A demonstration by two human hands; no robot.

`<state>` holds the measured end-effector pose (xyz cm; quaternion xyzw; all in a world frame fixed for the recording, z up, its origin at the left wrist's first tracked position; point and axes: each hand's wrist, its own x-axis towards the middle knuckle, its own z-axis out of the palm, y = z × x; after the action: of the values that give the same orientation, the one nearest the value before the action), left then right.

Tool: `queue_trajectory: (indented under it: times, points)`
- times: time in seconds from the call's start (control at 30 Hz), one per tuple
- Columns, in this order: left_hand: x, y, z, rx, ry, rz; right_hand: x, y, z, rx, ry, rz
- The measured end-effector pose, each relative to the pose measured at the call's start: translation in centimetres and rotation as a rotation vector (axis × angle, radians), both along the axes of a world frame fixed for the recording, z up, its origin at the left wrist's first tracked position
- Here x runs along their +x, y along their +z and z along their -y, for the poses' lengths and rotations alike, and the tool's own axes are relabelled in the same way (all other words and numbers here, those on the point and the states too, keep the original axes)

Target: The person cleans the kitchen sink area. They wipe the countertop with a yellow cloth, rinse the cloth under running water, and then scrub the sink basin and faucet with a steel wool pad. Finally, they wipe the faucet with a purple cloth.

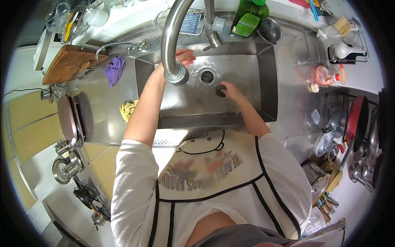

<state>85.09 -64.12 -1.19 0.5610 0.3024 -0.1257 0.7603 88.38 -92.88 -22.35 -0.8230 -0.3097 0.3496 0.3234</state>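
Note:
A stainless steel sink (pixel 240 71) lies before me, with a round drain (pixel 207 77) in its floor. My right hand (pixel 230 89) grips a dark metal scouring pad (pixel 220 91) low in the basin, just right of the drain. Near the basin's upper left part is my left hand (pixel 185 57), fingers extended; the curved faucet (pixel 169 34) covers part of it and the wrist. I cannot tell whether the left hand touches the sink or holds anything. Wet streaks shine on the sink floor around the drain.
Left of the sink lie a purple cloth (pixel 114 70), a yellow cloth (pixel 128 110) and a wooden cutting board (pixel 72 63). Behind it stand a green detergent bottle (pixel 249 20) and a metal bowl (pixel 277 31). A pink-orange bottle (pixel 322 75) and a red pan (pixel 355 119) are at right.

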Motion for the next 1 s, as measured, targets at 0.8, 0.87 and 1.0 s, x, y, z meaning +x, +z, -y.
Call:
queue_trajectory:
  times: [0.8, 0.87, 1.0]
  points:
    - [6.5, -2.7, 1.5, -0.266, 0.040, -0.032, 8.7, 12.5, -13.1, 0.610, -0.906, 0.454]
    - [6.5, -3.1, 1.4, -0.283, 0.010, -0.010, 9.5, 10.8, -13.0, 0.568, -1.034, 0.283]
    - [7.0, -3.5, 1.3, -0.247, 0.014, -0.023, 11.1, 10.3, -11.9, 0.317, -1.016, 0.264]
